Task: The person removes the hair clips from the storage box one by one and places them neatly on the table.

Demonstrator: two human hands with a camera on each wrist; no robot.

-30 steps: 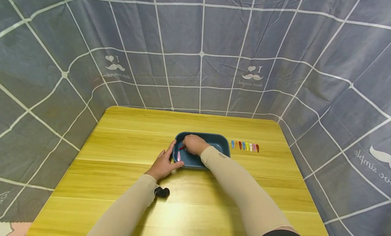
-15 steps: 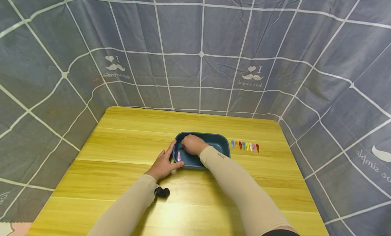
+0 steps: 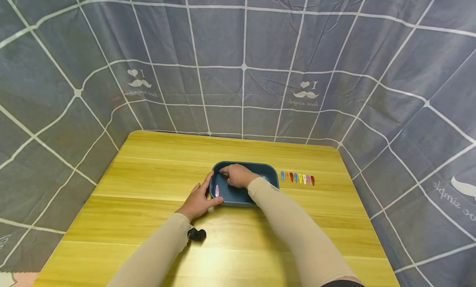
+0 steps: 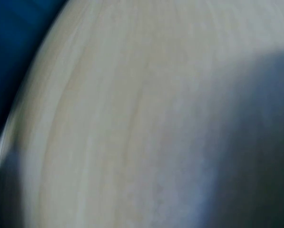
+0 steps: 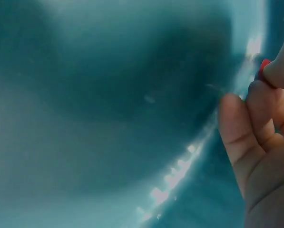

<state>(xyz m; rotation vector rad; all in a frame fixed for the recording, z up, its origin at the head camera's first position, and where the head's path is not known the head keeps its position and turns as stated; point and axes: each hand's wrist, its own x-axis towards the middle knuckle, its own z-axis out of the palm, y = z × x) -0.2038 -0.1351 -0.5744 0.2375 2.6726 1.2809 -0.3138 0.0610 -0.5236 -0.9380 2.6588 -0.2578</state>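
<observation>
A dark blue rectangular tray (image 3: 265, 168) sits on the table. My left hand (image 3: 198, 202) rests against its left side, thumb at the near corner and a straight finger along the left rim. Inside the tray, my right hand (image 3: 239, 175) reaches toward the far left corner. The right wrist view shows that hand (image 5: 265, 123) pinching a small red hair clip (image 5: 264, 68) between thumb and finger, with most of the clip hidden. A pink snap hair clip (image 3: 217, 190) lies in the tray's near left part, close to my left thumb.
To the right of the tray, several hair clips (image 3: 296, 178) in blue, orange, red, yellow, white and pink lie in a row on the wooden table (image 3: 156, 175). A grey curtain (image 3: 223, 39) with white lines stands around the table's back and sides.
My right hand has shifted slightly within the tray, and a finger now points toward the far left corner. The red clip has gone out of sight in the head view. My left hand stays put.
</observation>
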